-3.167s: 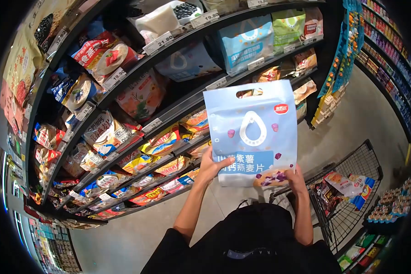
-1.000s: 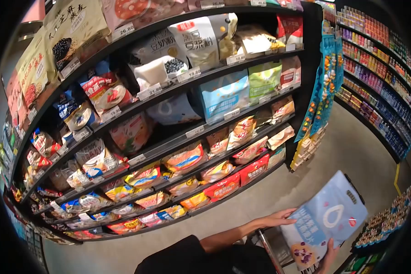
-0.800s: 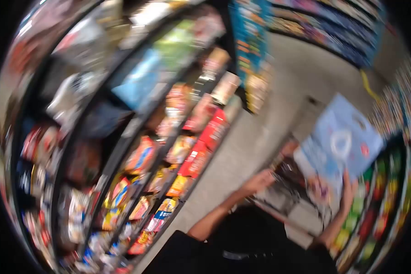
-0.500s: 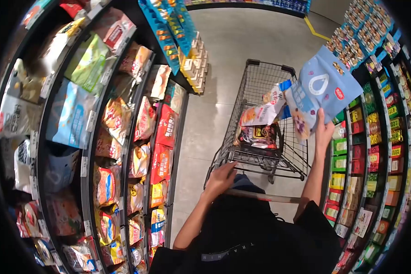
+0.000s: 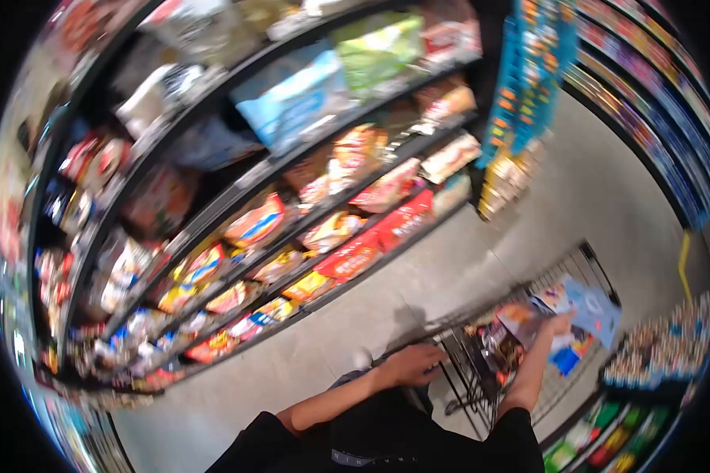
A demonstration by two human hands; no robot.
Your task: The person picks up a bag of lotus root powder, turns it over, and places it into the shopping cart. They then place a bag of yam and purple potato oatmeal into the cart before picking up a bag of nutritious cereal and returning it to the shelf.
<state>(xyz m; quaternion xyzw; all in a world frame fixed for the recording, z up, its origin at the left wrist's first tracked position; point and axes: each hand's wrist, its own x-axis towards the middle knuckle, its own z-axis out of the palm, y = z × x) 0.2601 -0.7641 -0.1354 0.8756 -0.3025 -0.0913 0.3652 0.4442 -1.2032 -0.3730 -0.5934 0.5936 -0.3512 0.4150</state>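
My right hand [image 5: 558, 323] grips a light blue snack bag [image 5: 596, 309] at its edge, with the bag over the far part of the shopping cart [image 5: 473, 406]. Other packages lie in the cart beneath and beside it, among them a dark-wrapped package [image 5: 498, 347] and one with a bright blue end [image 5: 564, 361]. Near the cart's handle end, my left hand [image 5: 416, 365] is held loosely with its fingers slightly bent and nothing in it.
A long shelf of bagged snacks [image 5: 355, 256] runs along my left. At its end hang blue display strips [image 5: 521, 87] above stacked boxes [image 5: 509, 177]. Grey floor [image 5: 402, 296] lies between shelf and cart. On the right are packed goods [image 5: 670, 335] and colourful boxes [image 5: 607, 433].
The view has swung left toward the snack shelf. My right hand has lowered the blue bag from above the cart's right side to over its basket. My left hand stays near the handle.
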